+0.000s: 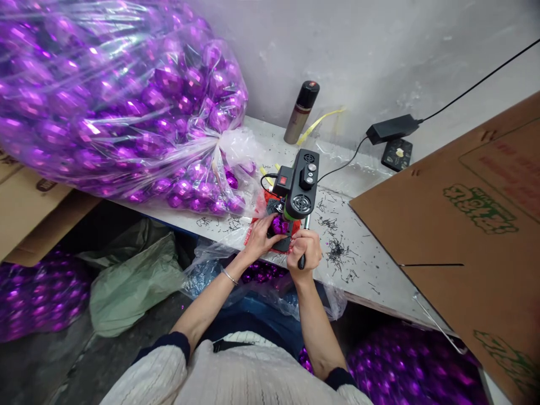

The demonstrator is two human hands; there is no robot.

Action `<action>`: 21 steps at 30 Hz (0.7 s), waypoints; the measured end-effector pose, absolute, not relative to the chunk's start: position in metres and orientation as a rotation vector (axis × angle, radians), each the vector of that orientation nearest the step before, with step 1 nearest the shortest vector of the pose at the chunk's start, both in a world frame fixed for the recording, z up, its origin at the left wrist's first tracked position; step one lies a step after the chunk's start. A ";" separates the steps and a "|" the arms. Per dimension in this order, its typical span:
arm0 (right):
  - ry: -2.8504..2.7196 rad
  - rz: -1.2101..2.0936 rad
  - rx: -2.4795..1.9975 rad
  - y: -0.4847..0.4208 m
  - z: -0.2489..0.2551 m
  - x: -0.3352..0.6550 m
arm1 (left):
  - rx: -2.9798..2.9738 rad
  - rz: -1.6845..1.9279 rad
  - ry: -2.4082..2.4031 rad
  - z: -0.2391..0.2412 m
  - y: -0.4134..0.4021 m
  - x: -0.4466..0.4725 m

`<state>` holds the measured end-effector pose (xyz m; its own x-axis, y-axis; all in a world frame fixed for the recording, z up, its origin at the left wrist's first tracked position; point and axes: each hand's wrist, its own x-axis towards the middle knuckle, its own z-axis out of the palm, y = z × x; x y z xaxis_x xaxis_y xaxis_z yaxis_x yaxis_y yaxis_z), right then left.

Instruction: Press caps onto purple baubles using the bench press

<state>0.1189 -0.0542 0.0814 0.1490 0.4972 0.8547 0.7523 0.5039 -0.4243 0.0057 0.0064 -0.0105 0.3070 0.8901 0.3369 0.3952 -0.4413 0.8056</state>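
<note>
The left hand (258,239) grasps a purple bauble (278,225) under the press (300,188), the right hand (306,248) clenched on its lever (306,223); a slip risks a pinch.

Purple ball (279,225), black machine (300,185) — red switch (283,180)

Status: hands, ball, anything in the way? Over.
Left hand holds ball under machine. Right hand shut on lever. Dark scraps on bench, clear of ball.
</note>
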 end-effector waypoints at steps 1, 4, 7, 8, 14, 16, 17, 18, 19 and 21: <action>-1.487 -0.256 -1.130 -0.053 0.077 0.119 | 1.982 1.065 1.136 -0.011 0.006 0.006; -1.445 -0.255 -1.121 -0.051 0.066 0.119 | 1.991 1.068 1.126 -0.010 0.006 0.006; -1.432 -0.261 -1.105 -0.049 0.061 0.119 | 1.992 1.054 1.130 -0.010 0.007 0.005; -1.430 -0.263 -1.095 -0.048 0.060 0.119 | 1.991 1.047 1.134 -0.010 0.007 0.005; -1.428 -0.239 -1.081 -0.047 0.056 0.119 | 1.983 1.048 1.111 -0.009 0.008 0.005; -1.428 -0.246 -1.079 -0.046 0.055 0.119 | 1.982 1.060 1.099 -0.009 0.008 0.005; -1.425 -0.254 -1.078 -0.045 0.054 0.119 | 1.982 1.064 1.096 -0.009 0.008 0.005; -1.422 -0.264 -1.077 -0.044 0.052 0.119 | 1.981 1.066 1.096 -0.009 0.008 0.005; -1.421 -0.276 -1.075 -0.044 0.051 0.119 | 1.980 1.067 1.101 -0.009 0.007 0.005; -1.440 -0.316 -1.050 -0.042 0.048 0.119 | 1.980 1.066 1.114 -0.009 0.007 0.005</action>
